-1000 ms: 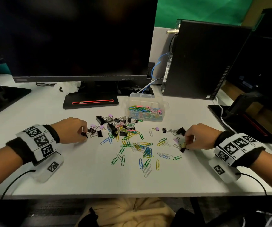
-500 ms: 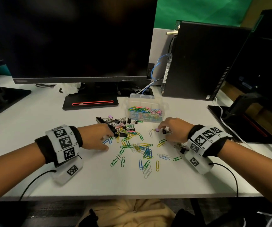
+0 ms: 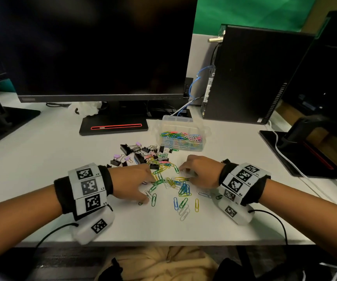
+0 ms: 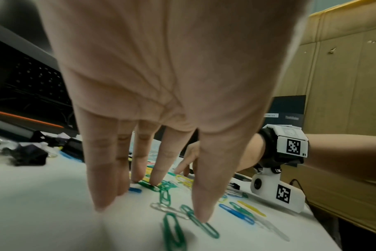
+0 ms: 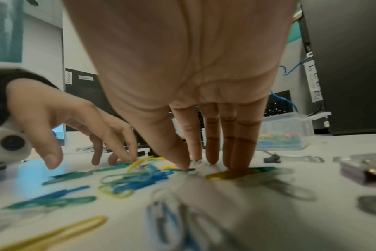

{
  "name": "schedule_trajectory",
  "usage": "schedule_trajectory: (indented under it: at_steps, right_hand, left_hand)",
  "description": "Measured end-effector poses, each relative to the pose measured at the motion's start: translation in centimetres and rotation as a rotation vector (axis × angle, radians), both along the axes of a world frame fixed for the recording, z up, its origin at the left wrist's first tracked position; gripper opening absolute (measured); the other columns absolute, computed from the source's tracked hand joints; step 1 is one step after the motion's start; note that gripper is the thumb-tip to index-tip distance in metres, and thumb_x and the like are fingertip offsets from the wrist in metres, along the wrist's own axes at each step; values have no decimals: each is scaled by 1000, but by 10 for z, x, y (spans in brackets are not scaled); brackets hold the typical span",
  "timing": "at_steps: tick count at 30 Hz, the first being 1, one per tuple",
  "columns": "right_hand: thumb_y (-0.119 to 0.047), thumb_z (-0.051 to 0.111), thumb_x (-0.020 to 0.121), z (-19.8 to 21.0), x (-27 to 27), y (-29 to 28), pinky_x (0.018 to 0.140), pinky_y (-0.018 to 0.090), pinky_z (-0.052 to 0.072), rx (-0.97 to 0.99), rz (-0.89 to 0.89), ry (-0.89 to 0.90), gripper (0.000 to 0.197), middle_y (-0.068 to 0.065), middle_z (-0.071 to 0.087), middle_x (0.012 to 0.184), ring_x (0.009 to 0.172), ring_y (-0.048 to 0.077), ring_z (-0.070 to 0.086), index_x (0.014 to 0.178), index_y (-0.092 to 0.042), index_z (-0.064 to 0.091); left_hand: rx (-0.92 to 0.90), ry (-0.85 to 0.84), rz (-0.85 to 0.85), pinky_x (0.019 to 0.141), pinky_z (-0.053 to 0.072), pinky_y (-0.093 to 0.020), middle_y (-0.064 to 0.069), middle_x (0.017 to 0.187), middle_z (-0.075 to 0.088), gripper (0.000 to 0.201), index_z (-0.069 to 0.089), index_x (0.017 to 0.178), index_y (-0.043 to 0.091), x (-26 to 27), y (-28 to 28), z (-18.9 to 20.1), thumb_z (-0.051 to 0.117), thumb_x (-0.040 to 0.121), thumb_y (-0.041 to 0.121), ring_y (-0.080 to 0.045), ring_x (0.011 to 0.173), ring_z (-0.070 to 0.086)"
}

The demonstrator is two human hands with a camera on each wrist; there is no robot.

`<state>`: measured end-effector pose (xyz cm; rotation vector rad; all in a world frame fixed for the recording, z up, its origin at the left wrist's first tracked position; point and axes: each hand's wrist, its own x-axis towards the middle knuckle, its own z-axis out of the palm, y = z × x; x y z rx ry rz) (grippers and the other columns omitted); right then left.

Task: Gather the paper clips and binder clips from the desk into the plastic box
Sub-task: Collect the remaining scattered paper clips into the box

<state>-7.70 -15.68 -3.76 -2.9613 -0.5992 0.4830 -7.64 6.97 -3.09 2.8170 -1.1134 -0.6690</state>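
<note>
1. At the left of the white bench (image 3: 41, 159), the left hand (image 3: 131, 183) is lying palm down with its fingers (image 4: 103, 169) straight and spread, the tips pressing on the bench surface among loose paper clips (image 3: 171, 185); it is gripping nothing.
2. Just beyond that hand, the binder clips (image 3: 137, 155), black ones with some purple handles, are sitting in a loose cluster on the bench, apart from both hands.
3. Between the two hands, the paper clips, green, blue, yellow and clear, are lying scattered and partly tangled on the bench, a few trailing toward the near edge.
4. At the right of the pile, the right hand (image 3: 200, 171) is also facing down, its fingers (image 5: 210, 135) extended and close together, the tips touching clips on the bench; it is holding nothing.
5. Behind the pile and a little right, the plastic box (image 3: 183, 136) is standing open on the bench, already holding a heap of coloured paper clips, with its lid tilted up at the back.
6. Behind everything, a dark monitor (image 3: 102, 47) and a black computer tower (image 3: 250, 78) are standing on the bench.
</note>
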Motion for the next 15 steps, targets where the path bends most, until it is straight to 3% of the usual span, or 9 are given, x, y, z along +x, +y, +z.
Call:
schedule_trajectory:
  at_steps: [5, 8, 12, 15]
  right_hand:
    - [-11, 59, 85, 3, -18, 8, 85, 23, 37, 115, 116, 62, 44, 8, 55, 120, 107, 22, 53, 128, -19, 55]
    - [-26, 69, 81, 12, -22, -4, 76, 17, 39, 154, 73, 69, 49, 1, 56, 119, 97, 15, 54, 128, -26, 55]
    - [-40, 83, 62, 22, -20, -38, 66, 9, 36, 85, -55, 68, 74, -6, 50, 115, 82, 6, 48, 127, -33, 50]
    - [-34, 85, 61, 20, -20, -53, 64, 6, 34, -6, -75, 152, 82, -3, 44, 116, 71, -3, 42, 132, -31, 45]
  left_hand:
    - [-93, 127, 62, 89, 48, -24, 5, 130, 41, 82, 19, 148, 27, -4, -8, 2, 67, 82, 37, -15, 108, 53]
    - [-87, 121, 89, 80, 43, -19, 5, 120, 39, 92, 16, 147, 26, -2, -5, 4, 74, 76, 36, -14, 97, 51]
    - [-16, 118, 106, 62, 36, -10, 4, 112, 42, 83, 26, 141, 27, 2, 5, 5, 75, 75, 33, 1, 71, 42]
    - [19, 125, 119, 63, 38, -15, 3, 112, 43, 79, 28, 141, 25, 5, 9, 1, 73, 77, 31, 2, 68, 41]
